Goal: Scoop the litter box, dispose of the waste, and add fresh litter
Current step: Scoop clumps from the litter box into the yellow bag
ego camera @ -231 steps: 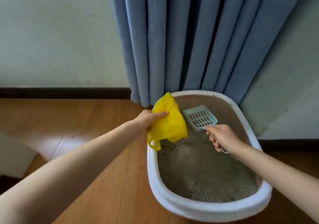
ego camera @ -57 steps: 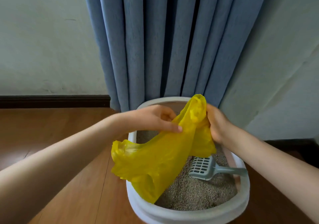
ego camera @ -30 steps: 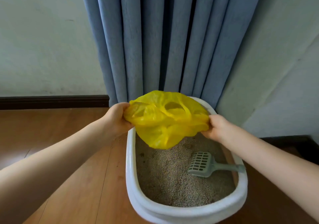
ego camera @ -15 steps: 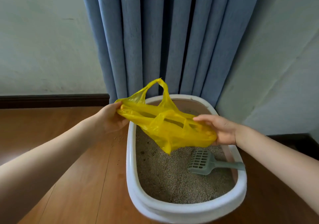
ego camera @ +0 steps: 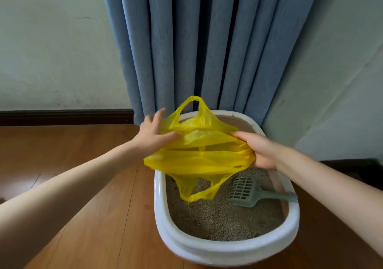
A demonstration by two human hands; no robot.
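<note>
Holding a yellow plastic bag (ego camera: 199, 159) stretched between my two hands, I have it spread over the far end of the litter box (ego camera: 226, 250), in the middle of the frame. My left hand (ego camera: 154, 135) is at the bag's left edge with the fingers spread fairly wide, the thumb lying across the plastic; whether it pinches the film or only presses on it I cannot tell. My right hand (ego camera: 257, 149) grips the bag's right edge, fingers curled under the bunched plastic and the thumb on top. One bag handle loop stands up at the top centre, in front of the blue curtain (ego camera: 207, 45); the other loop hangs down toward the litter (ego camera: 215, 217).

The white oval box sits on the wooden floor (ego camera: 83, 186) in the lower centre and right of the frame, its far end close to the curtain and the pale wall (ego camera: 51, 51). Grey granular litter fills it. A grey-green slotted scoop (ego camera: 246, 193) lies on the litter toward the right side, its handle reaching to the right rim. A few grains lie scattered on the floor just left of the box.
</note>
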